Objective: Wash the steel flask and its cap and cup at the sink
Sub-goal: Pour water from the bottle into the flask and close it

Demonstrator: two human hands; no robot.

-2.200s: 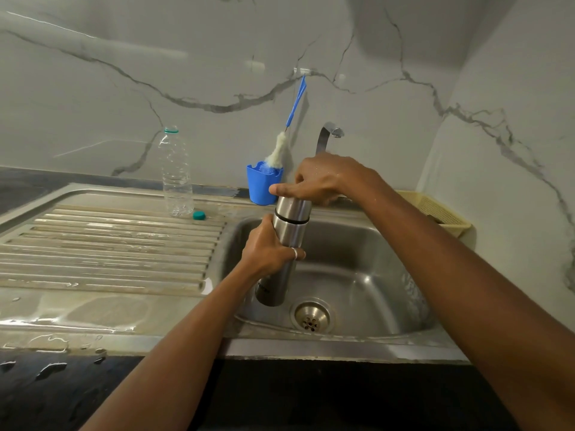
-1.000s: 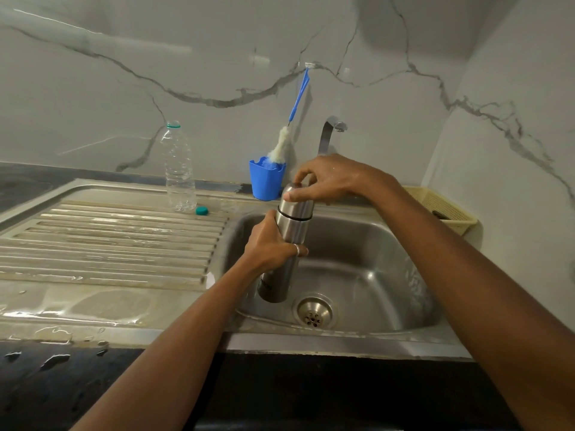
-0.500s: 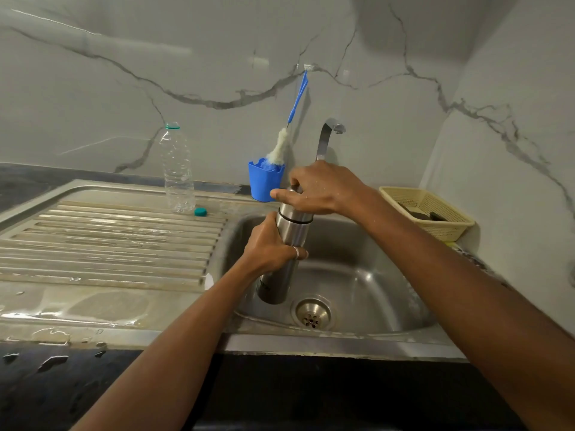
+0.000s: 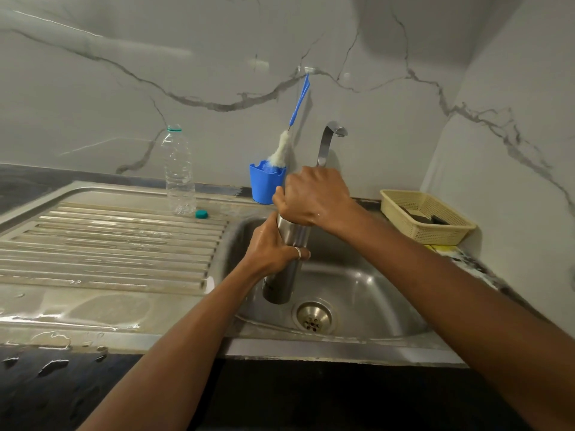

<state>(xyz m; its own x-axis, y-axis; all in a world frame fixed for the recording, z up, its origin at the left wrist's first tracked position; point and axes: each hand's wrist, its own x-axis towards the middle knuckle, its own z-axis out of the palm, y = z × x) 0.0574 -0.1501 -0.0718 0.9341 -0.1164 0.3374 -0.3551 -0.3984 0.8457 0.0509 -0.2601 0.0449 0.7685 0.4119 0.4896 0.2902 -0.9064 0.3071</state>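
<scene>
Right hand point(image 4: 314, 197) lowered over flask point(image 4: 280, 283) top; left hand point(image 4: 270, 251) gripping its middle

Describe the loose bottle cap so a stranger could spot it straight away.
Start at the ribbed steel drainboard left of the sink basin. Near its back edge stands a clear plastic bottle; the cap lies beside its base, small, round and teal.

Dim, greyish light is glinting off the wet ribbed steel draining board point(image 4: 109, 244) left of the curved steel tap point(image 4: 325, 144); a broad shadow is darkening the white veined marble wall point(image 4: 420, 32) above it, wide-angle distortion bowing the view's edges.
</scene>
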